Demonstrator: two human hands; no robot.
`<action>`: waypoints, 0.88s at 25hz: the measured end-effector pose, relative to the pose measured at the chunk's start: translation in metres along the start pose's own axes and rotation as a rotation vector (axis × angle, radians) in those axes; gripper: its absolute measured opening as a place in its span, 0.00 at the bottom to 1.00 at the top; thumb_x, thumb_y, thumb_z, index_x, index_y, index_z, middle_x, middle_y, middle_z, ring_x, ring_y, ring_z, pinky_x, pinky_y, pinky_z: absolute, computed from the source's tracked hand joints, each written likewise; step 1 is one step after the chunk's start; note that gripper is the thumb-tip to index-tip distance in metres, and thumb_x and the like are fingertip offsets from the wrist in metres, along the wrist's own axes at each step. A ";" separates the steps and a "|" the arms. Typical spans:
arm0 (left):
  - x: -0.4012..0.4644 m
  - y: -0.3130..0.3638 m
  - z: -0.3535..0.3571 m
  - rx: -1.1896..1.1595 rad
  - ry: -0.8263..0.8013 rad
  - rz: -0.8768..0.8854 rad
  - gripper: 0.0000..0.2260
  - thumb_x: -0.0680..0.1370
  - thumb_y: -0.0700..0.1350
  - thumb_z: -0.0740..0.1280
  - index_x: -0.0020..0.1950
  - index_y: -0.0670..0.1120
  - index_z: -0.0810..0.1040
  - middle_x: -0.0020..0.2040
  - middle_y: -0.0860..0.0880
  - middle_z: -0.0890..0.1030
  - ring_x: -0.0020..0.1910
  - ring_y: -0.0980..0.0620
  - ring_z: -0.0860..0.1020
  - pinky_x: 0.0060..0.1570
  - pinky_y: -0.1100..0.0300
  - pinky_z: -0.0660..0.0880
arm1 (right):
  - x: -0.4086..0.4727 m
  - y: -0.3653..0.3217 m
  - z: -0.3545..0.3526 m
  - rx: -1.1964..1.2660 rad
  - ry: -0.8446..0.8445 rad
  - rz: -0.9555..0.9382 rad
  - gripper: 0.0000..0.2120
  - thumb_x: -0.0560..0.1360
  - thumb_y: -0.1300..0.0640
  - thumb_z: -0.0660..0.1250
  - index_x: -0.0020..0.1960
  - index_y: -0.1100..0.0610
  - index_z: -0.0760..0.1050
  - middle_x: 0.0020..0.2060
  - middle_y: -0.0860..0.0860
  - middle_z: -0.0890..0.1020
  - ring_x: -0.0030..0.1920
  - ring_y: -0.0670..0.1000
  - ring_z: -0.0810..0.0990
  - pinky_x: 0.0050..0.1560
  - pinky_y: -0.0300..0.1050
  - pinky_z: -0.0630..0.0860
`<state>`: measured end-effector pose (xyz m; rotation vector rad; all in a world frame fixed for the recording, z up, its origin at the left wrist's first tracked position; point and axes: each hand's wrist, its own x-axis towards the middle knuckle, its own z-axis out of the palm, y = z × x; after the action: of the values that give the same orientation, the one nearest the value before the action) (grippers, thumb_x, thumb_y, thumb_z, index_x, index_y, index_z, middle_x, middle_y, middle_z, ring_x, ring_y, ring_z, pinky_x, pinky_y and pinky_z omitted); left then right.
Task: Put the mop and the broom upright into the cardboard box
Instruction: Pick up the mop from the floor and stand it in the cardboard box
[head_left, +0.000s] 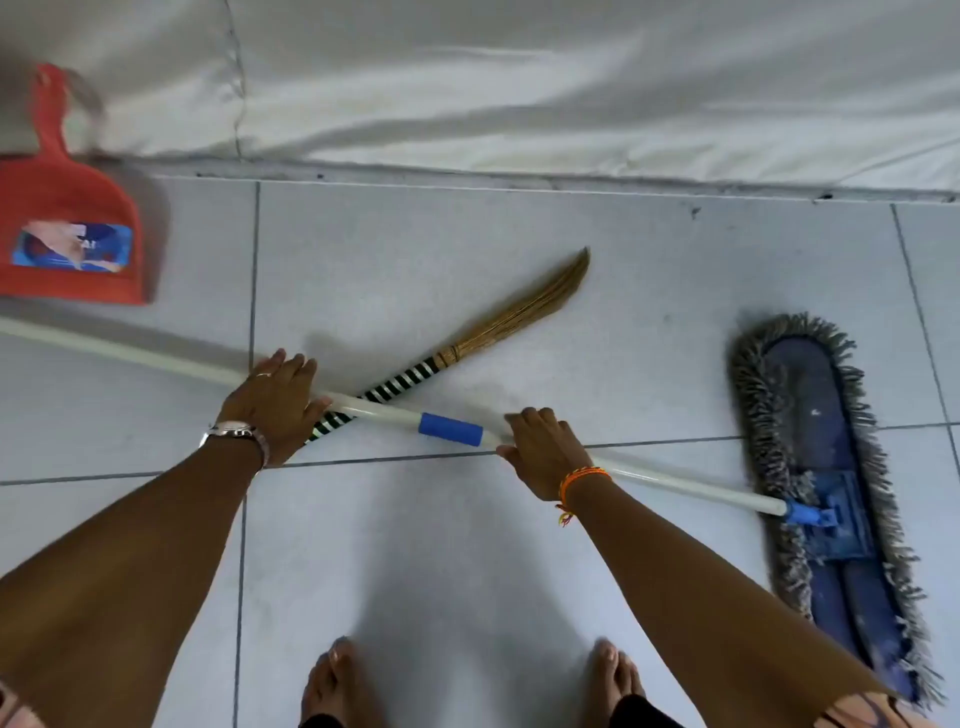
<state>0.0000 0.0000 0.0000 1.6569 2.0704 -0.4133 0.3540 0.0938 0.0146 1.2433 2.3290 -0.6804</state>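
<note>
The mop lies flat on the tiled floor. Its white handle (374, 408) has a blue grip (450, 428), and its blue fringed head (826, 499) is at the right. The broom, with a black-and-white striped handle (402, 383) and straw bristles (524, 312), lies crossed under the mop handle. My left hand (272, 402) rests palm down over the mop handle at the crossing, fingers stretched out. My right hand (540, 449) curls over the mop handle just right of the blue grip. No cardboard box is in view.
A red dustpan (70, 234) lies at the far left. White cloth (519, 78) covers the area beyond the floor's edge. My bare feet (343, 686) stand at the bottom of the view.
</note>
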 end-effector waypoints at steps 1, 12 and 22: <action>0.006 -0.002 0.015 -0.003 0.004 -0.004 0.28 0.83 0.54 0.55 0.78 0.38 0.62 0.77 0.38 0.66 0.79 0.38 0.59 0.80 0.47 0.53 | 0.012 0.002 0.012 -0.004 -0.057 -0.011 0.21 0.79 0.47 0.59 0.67 0.56 0.68 0.60 0.56 0.77 0.58 0.58 0.75 0.58 0.55 0.76; -0.070 0.001 -0.064 0.188 0.375 0.208 0.18 0.78 0.59 0.56 0.48 0.47 0.77 0.40 0.47 0.78 0.40 0.42 0.77 0.43 0.48 0.71 | -0.012 0.008 -0.054 0.154 -0.480 0.017 0.10 0.78 0.62 0.59 0.59 0.57 0.67 0.48 0.52 0.77 0.33 0.46 0.71 0.42 0.45 0.75; -0.246 0.084 -0.427 0.138 0.967 -0.065 0.15 0.78 0.58 0.59 0.48 0.50 0.80 0.59 0.47 0.78 0.62 0.39 0.72 0.71 0.42 0.60 | -0.204 -0.037 -0.362 0.203 -0.179 -0.123 0.16 0.75 0.69 0.56 0.56 0.53 0.66 0.46 0.49 0.76 0.44 0.44 0.76 0.40 0.41 0.70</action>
<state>0.0558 0.0264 0.4957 2.1301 2.7966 0.3249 0.3821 0.1586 0.4265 1.0767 2.2450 -1.0479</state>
